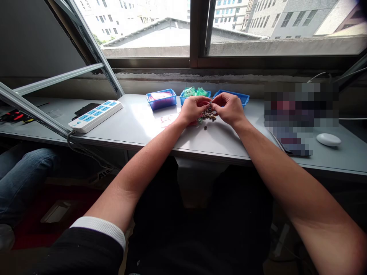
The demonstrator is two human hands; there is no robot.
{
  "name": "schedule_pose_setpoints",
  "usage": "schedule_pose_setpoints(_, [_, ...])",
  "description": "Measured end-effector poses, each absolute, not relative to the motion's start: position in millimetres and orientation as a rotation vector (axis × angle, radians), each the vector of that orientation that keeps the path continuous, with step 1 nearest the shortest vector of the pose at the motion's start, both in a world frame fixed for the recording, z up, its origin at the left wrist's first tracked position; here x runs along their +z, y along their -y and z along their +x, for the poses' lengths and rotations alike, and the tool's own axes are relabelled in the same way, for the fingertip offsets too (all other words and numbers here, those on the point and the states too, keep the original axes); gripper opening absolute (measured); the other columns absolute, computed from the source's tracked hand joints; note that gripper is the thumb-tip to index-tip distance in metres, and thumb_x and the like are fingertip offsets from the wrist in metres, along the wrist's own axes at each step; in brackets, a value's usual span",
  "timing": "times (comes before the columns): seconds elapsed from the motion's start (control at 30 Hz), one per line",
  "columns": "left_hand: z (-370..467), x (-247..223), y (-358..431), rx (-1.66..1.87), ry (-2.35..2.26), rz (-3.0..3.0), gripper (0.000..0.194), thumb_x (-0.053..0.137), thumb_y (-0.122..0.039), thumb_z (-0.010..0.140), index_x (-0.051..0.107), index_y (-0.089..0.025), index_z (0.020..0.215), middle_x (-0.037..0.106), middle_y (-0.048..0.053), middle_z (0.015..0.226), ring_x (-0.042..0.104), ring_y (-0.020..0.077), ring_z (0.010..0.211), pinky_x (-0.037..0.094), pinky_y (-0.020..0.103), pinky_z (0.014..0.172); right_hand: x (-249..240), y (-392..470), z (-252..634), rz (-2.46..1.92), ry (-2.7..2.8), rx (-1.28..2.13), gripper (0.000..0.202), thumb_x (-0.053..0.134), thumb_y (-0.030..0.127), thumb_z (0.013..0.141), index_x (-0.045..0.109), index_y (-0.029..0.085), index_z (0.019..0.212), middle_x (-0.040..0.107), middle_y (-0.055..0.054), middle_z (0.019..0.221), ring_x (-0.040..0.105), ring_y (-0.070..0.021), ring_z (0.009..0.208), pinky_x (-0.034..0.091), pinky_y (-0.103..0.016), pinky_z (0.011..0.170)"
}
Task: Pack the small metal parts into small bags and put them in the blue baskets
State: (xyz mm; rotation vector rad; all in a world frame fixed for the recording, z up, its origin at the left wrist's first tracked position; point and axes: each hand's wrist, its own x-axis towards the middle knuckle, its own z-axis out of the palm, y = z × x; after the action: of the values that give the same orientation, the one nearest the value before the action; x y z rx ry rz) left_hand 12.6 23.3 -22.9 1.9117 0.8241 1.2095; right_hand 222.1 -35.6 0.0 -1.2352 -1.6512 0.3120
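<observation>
My left hand (191, 109) and my right hand (230, 108) meet fingertip to fingertip above the white desk. Both are closed in a pinch, and whatever lies between the fingers is too small to make out. Just below them is a pile of small bronze-coloured metal pieces (211, 115), partly hidden by my fingers. One loose metal piece (205, 128) lies apart on the near side of the pile. Something red and a bit of green show beside my left hand. Pinkish printed plastic bags (169, 120) lie flat to its left.
Along the back stand a blue bin (161, 105) of pink packets, a blue bin (183, 100) of green bags and another blue bin (246, 100), partly hidden. A power strip (96, 116) lies left, a white mouse (328, 139) right. Another person's leg (27, 179) shows at lower left.
</observation>
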Motion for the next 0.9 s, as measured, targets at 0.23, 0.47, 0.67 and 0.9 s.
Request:
schedule_pose_setpoints(0.23, [12.1,-20.4,-20.9,1.227,-0.865,2.002,0.044,0.087,-0.003,0.101,0.091,-0.021,0.140,0.101,0.011,0.123,0.097,0.0272,0.119,0.073,0.044,0.119,2.4,37.4,220.4,-1.257,1.692,0.301,0.018,0.089,0.016,0.089,0.079,0.031,0.092,0.094,-0.008,0.107,0.090,-0.0341,0.103,0.078,-0.057,0.105])
schedule_pose_setpoints(0.47, [11.0,-23.2,-22.9,1.248,-0.855,2.056,0.051,0.086,0.001,0.100,0.090,-0.022,0.145,0.101,0.007,0.120,0.098,0.0245,0.115,0.074,0.038,0.115,-0.1,38.4,221.1,-1.266,1.782,0.174,0.019,0.081,0.011,0.090,0.083,0.029,0.092,0.095,-0.008,0.106,0.090,-0.0356,0.103,0.074,-0.055,0.103])
schedule_pose_setpoints(0.67, [11.5,-26.8,-26.4,1.250,-0.838,2.109,0.050,0.084,0.003,0.102,0.090,-0.023,0.145,0.101,0.005,0.121,0.099,0.0236,0.117,0.074,0.036,0.115,2.0,40.8,221.8,-1.292,1.810,0.171,0.020,0.079,0.007,0.091,0.084,0.026,0.095,0.096,-0.011,0.110,0.091,-0.0364,0.107,0.072,-0.053,0.104])
schedule_pose_setpoints(0.9, [15.1,-26.8,-34.2,1.310,-0.821,2.080,0.035,0.088,-0.012,0.111,0.090,-0.020,0.145,0.100,0.011,0.132,0.096,0.0260,0.124,0.073,0.037,0.117,-2.3,37.2,224.4,-1.264,1.856,0.122,0.036,0.078,0.009,0.096,0.093,0.025,0.125,0.097,-0.012,0.118,0.092,-0.0383,0.111,0.074,-0.058,0.111])
